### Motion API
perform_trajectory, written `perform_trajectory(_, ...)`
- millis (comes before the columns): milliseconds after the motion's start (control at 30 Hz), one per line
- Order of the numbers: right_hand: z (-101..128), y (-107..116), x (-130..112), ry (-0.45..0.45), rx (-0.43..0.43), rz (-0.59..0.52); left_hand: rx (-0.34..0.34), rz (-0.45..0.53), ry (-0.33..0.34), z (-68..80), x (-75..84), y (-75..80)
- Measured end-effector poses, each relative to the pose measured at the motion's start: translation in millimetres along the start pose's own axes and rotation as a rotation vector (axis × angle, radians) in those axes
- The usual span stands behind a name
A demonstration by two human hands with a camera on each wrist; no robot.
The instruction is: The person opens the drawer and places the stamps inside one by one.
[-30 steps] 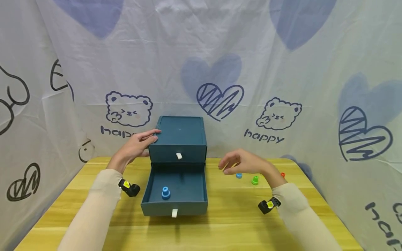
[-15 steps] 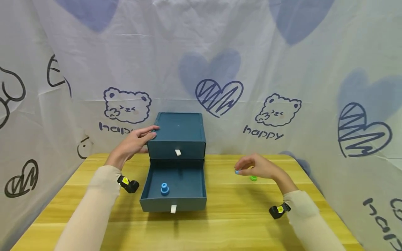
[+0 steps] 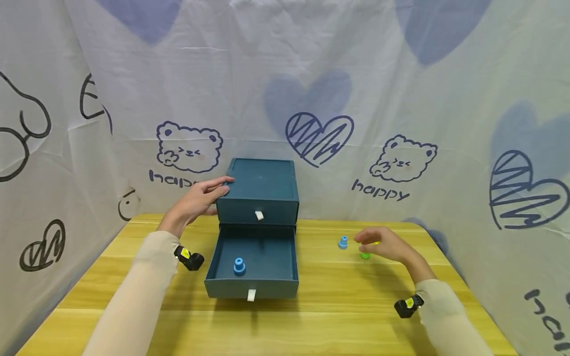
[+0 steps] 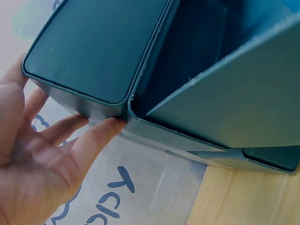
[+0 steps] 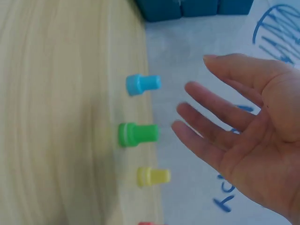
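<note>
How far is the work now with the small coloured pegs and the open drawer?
Done: one blue plastic peg stands in the open bottom drawer of the teal drawer box. In hand: the left hand steadies the box; the right hand, open, hovers over the pegs, holding none. Left: the light blue peg, green peg, yellow peg and a red one stand on the wooden table.

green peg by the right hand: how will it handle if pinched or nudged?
The green peg looks like small moulded plastic, so probably rigid and light. It stands on a wider base, so a top nudge likely tips it. Its round stem suggests it would roll once down. The right hand hovers open over it.
</note>
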State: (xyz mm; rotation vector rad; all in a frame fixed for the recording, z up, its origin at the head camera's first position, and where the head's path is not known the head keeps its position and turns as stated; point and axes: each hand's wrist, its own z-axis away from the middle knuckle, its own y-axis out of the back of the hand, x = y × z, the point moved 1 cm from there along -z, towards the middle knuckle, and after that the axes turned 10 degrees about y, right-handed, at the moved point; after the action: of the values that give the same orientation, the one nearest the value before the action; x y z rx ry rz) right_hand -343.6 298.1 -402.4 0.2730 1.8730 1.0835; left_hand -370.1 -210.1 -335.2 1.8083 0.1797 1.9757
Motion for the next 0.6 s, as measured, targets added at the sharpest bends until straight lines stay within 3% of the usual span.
perform_trajectory(300,7.0,-6.4,28.9,-0.028,0.097,0.032,-0.005,-0.007,-0.004,2.6,-0.1,0.9)
perform_trajectory(600,13.2,-13.1,39.2,-0.096,0.118,-0.058,-0.011,-0.013,-0.010,1.4,1.3,0.0)
